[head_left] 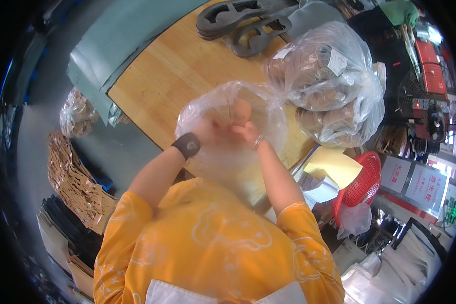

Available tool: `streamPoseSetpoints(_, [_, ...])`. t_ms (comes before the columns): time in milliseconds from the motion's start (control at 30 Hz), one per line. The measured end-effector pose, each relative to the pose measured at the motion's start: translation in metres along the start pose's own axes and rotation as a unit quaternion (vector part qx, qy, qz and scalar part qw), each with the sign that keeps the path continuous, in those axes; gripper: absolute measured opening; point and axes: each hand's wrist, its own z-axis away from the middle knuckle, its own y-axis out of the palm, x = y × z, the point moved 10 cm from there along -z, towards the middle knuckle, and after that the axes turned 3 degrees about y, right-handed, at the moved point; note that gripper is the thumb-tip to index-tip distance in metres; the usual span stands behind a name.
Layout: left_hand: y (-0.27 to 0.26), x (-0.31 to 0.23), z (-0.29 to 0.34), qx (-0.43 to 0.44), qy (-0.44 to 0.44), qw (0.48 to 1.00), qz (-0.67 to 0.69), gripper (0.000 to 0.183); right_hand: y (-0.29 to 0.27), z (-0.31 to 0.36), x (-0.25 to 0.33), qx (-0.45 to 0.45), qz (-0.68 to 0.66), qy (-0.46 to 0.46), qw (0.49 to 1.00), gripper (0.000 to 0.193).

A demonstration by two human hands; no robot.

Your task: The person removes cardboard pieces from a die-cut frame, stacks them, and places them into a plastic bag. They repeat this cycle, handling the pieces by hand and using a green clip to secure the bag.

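Wooden desk (157, 76): left hand (211, 127) and right hand (249, 134) apparently arrange a clear bag (223, 156), fingers (239, 129) indistinct in opening and hold, next needing steadiness.

1. We count two hands: left hand (211, 129), right hand (248, 135).
2. We see one clear bag (220, 156) at them.
3. We find one dark wristband (188, 145).
4. We spot two paper labels (337, 62).
5. We note one red basket (366, 178).

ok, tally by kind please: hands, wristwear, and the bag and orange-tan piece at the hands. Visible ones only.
Bare hands: 2 (left hand, right hand)
Wristwear: 2 (dark wide wristband, thin silvery bracelet)
Clear plastic bag: 1
Orange-tan rounded piece: 1
Total: 6
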Motion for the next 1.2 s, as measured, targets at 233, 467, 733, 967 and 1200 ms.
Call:
streamPoseSetpoints(233, [-0.006,0.025,-0.086,-0.028,-0.117,0.971,0.207,0.016,0.018,0.011,-0.022,0.046,0.023,-0.038,0.998,0.014])
streamPoseSetpoints(467, [-0.061,-0.027,-0.063,-0.186,0.041,0.981,0.046,0.037,0.014,0.022,0.009,0.0,0.041,-0.248,0.968,0.023])
streamPoseSetpoints(733, [-0.018,-0.026,0.029,0.045,0.134,0.926,-0.35,0.057,-0.073,0.008,0.0,-0.324,-0.082,0.08,0.939,0.025])
streamPoseSetpoints(967, [-0.018,-0.007,0.037,-0.01,0.051,0.946,-0.32,0.067,0.016,0.016,0.063,-0.046,-0.152,-0.064,0.985,0.021])
streamPoseSetpoints(1200, [-0.01,-0.002,0.051,0.014,0.093,0.909,-0.407,0.064,0.03,-0.015,0.012,-0.121,-0.048,0.062,0.99,0.028])
